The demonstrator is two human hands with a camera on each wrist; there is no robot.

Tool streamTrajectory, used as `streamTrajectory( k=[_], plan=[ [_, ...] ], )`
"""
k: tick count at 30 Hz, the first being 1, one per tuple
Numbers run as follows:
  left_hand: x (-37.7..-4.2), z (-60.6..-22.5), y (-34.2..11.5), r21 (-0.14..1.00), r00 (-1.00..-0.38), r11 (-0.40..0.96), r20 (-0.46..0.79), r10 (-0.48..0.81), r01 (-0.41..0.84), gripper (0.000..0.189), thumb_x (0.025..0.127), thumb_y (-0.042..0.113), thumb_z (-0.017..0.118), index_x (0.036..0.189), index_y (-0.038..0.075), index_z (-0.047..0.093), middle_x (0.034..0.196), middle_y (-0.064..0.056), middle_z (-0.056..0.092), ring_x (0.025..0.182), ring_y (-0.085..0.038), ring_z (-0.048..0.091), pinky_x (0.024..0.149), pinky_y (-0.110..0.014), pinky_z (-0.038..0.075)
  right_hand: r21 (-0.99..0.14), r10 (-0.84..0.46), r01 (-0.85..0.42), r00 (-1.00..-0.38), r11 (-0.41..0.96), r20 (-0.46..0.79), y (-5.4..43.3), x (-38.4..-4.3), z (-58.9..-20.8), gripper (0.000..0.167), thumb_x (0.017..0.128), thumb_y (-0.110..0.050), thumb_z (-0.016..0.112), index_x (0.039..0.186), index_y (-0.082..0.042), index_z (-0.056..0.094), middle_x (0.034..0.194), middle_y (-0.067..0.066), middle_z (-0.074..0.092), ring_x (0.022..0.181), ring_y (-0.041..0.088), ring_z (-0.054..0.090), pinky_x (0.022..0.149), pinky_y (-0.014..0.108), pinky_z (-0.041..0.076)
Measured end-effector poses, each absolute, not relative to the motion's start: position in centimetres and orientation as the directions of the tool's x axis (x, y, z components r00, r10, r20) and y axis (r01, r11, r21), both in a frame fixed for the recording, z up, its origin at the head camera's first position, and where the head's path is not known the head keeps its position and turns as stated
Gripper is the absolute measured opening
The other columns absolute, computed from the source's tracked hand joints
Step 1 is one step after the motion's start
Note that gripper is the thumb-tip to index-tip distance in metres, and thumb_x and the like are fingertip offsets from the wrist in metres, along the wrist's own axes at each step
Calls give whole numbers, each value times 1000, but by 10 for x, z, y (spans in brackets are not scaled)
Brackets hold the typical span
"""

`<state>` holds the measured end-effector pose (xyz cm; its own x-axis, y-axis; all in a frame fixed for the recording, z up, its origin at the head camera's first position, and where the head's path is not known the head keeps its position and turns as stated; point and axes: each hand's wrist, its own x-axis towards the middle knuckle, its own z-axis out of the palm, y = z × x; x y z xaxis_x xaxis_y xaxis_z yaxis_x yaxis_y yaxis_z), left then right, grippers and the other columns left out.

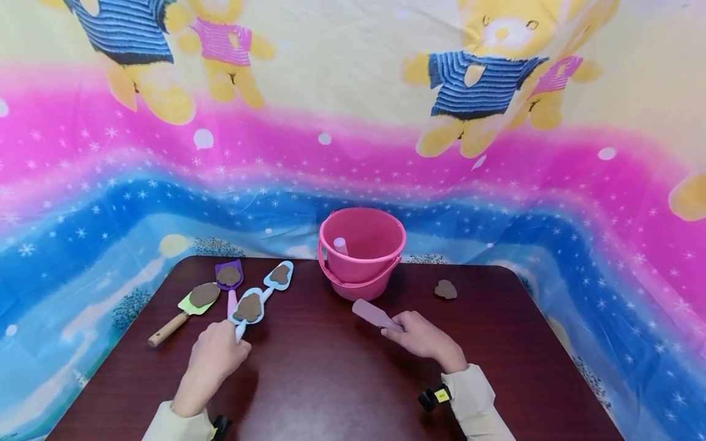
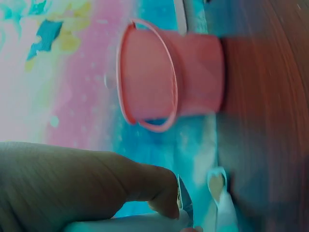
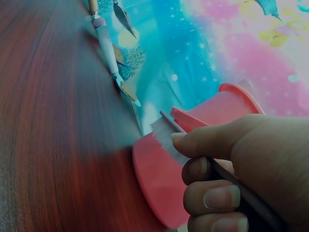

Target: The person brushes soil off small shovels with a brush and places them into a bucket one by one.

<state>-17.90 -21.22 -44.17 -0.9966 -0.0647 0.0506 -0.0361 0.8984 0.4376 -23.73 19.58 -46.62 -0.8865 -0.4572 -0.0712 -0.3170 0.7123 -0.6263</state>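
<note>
My left hand (image 1: 212, 355) grips the handle of a light blue toy shovel (image 1: 240, 331), its blade bearing a brown clay-like lump (image 1: 249, 307). In the left wrist view, thumb and fingers wrap the shovel's handle (image 2: 140, 223). A mauve brush (image 1: 375, 315) is in my right hand (image 1: 423, 337), its head pointing toward the base of a pink bucket (image 1: 361, 269). White bristles (image 3: 169, 139) show in the right wrist view, with the thumb pressed near them and the fingers curled round the handle. Inside the bucket stands a pale pink stick-like handle (image 1: 340, 246).
Left of the bucket lie a green trowel with a wooden handle (image 1: 168, 329), a purple shovel (image 1: 236, 264) and another light blue shovel (image 1: 268, 293), each bearing a brown lump. One loose brown lump (image 1: 445, 290) sits right of the bucket. A patterned cloth (image 1: 342, 153) hangs behind the table (image 1: 331, 392).
</note>
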Motion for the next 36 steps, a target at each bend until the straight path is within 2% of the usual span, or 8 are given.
streamTrajectory(
  k=[8, 16, 23, 30, 36],
  plan=[
    [-182, -436, -173, 421, -988, 898, 133, 77, 127, 20, 74, 6, 76, 70, 3, 57, 61, -6, 50, 54, -21, 48, 51, -37, 42, -640, -466, -349, -885, 685, -17, 195, -237, -460, 34, 100, -37, 64, 85, -7, 70, 57, -6, 46, 47, 6, 39, 46, 23, 38],
    [-191, -434, -136, 472, -968, 845, 144, 205, 249, 24, 72, 2, 76, 66, 8, 54, 58, -2, 47, 53, -17, 45, 52, -31, 39, -665, -454, -366, -890, 651, 46, 189, -233, -451, 30, 100, -40, 63, 79, -19, 64, 56, -7, 44, 48, 4, 38, 48, 22, 38],
    [-204, -434, -112, 431, -937, 832, 191, 294, 349, 27, 73, 2, 77, 64, 9, 53, 57, 0, 45, 53, -15, 42, 50, -30, 38, -705, -449, -354, -892, 615, 57, 179, -227, -447, 25, 101, -37, 62, 83, -20, 65, 56, -6, 44, 47, 5, 37, 46, 22, 37],
    [-220, -423, -95, 470, -926, 799, 211, 312, 376, 30, 73, 3, 78, 59, 11, 53, 52, 1, 44, 49, -14, 41, 49, -27, 37, -715, -434, -374, -894, 591, 108, 162, -221, -445, 35, 102, -38, 61, 73, -19, 58, 55, -9, 40, 48, 3, 34, 47, 21, 33],
    [-224, -410, -82, 508, -937, 787, 188, 296, 350, 27, 77, 8, 82, 60, 10, 62, 50, 3, 47, 48, -13, 44, 50, -27, 40, -734, -404, -359, -906, 576, 126, 151, -214, -445, 24, 103, -35, 61, 83, -22, 64, 58, -7, 45, 49, 4, 39, 48, 22, 38]
  ],
)
